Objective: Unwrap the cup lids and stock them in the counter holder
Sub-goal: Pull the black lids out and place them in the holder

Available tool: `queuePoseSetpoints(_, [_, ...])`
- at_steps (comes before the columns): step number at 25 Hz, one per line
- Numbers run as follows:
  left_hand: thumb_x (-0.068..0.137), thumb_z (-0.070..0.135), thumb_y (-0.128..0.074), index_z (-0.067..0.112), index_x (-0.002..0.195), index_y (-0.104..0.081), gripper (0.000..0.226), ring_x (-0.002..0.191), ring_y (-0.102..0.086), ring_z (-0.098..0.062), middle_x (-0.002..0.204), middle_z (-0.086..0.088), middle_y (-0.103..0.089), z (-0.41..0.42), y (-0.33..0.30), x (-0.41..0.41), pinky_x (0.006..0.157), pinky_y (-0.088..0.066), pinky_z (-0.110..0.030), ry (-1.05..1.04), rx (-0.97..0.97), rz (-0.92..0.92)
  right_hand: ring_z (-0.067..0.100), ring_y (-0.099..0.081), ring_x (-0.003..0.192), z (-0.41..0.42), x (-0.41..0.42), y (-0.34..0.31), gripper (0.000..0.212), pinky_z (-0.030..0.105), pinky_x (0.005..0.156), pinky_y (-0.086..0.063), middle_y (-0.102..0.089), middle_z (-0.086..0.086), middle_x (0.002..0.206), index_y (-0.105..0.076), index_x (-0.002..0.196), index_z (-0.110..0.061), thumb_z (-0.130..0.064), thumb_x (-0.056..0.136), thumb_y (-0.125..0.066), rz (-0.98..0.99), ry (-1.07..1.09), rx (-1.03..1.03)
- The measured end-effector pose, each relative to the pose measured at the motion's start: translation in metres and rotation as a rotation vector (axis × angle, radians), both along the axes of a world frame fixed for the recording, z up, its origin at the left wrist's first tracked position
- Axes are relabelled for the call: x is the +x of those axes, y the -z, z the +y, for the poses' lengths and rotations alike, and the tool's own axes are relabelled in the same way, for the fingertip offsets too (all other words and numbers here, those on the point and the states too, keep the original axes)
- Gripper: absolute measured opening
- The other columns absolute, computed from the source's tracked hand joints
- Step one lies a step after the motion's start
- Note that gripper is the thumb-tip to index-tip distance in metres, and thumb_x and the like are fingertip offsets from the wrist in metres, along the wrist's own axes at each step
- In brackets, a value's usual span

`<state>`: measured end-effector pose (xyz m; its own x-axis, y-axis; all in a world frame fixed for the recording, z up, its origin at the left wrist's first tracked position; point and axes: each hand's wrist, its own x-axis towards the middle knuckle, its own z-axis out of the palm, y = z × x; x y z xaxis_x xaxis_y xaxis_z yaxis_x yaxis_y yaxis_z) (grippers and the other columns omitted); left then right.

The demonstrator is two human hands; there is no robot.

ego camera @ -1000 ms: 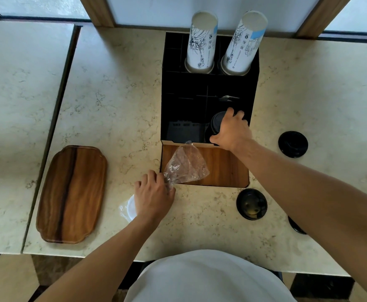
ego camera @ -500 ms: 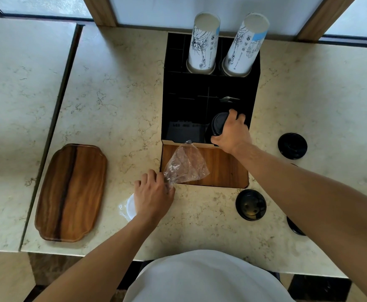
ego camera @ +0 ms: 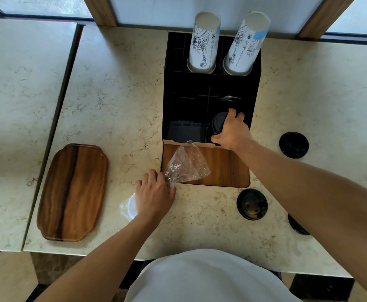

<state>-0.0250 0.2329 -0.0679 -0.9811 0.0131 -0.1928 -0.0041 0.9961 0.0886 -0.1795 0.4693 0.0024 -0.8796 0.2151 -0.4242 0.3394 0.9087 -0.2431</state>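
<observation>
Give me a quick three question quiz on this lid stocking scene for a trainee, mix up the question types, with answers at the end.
1. True or false: the right hand grips a stack of black lids at the black holder.
2. What does the left hand pinch? A) a paper cup B) the clear plastic wrap C) the wooden tray
3. Fill in: two stacks of paper cups stand at the holder's ____ end, away from the person.

Key: 1 true; 2 B; 3 far.
</observation>
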Motion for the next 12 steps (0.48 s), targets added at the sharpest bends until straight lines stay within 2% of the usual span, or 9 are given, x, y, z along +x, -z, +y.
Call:
queuePoseSetpoints(6, [0.089,0.050,-0.050,0.012,0.107,-0.064,0.044,0.089,-0.055,-0.027,0.102,-0.007,-0.060,0.000,0.000,0.000,0.077,-0.047,-0.042,0.003,-0.007,-0.015,0.044,-0.045,0.139,0.002,0.005,-0.007,0.120,0.052,0.105,-0.050,-0.020,0.021,0.163,-0.005,0.161,-0.016,-0.048,0.077,-0.085,-0.008,0.015,-0.036])
queuePoseSetpoints(12, [0.090,0.050,-0.056,0.011,0.110,-0.063,0.043,0.092,-0.056,-0.028,0.105,-0.008,-0.060,0.001,-0.002,0.000,0.080,-0.047,-0.042,0.002,0.000,-0.023,0.042,-0.049,0.135,-0.002,0.017,-0.016,0.115,0.049,0.101,-0.054,-0.023,0.022,0.160,-0.010,0.160,-0.014,-0.052,0.079,-0.082,0.063,0.025,-0.004])
